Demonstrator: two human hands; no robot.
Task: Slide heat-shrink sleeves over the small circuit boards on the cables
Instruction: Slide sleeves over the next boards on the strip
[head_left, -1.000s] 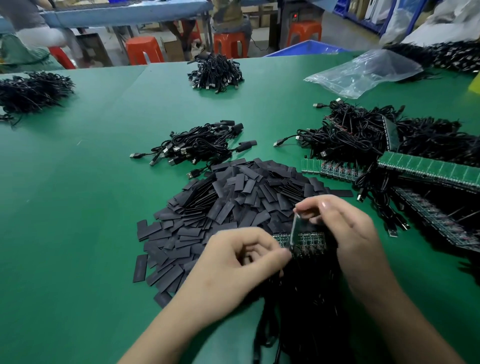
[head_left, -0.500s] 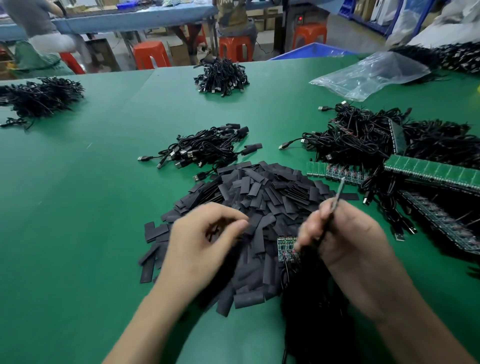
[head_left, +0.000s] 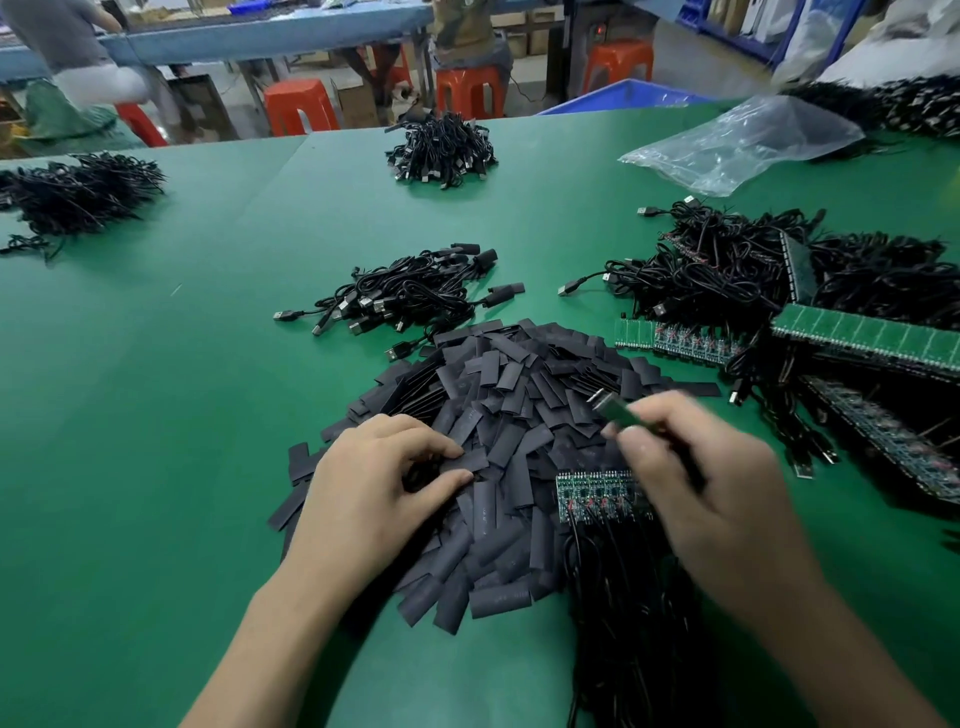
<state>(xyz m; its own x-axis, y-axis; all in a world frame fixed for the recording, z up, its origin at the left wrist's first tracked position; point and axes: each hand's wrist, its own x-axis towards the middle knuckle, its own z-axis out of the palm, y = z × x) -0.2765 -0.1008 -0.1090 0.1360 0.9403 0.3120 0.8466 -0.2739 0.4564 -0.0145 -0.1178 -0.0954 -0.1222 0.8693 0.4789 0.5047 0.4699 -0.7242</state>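
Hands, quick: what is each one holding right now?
Left hand: pinches a black sleeve on the sleeve pile.
Right hand: grips a small green circuit board, blurred.

**Bench colours**

The table (head_left: 156, 415) is mid-green. The heat-shrink sleeves (head_left: 498, 384) are matte charcoal; the cables (head_left: 410, 296) black with silver plugs. The circuit boards (head_left: 597, 491) are green, flecked red and black; the raised board (head_left: 618, 410) green, pale-tipped. The board panel (head_left: 872, 338) is green, pale-ruled; stools (head_left: 301, 106) orange-red.

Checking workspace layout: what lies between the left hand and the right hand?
Head view: black heat-shrink sleeves fill the stretch between left hand and right hand; a strip of small circuit boards lies beside the latter.
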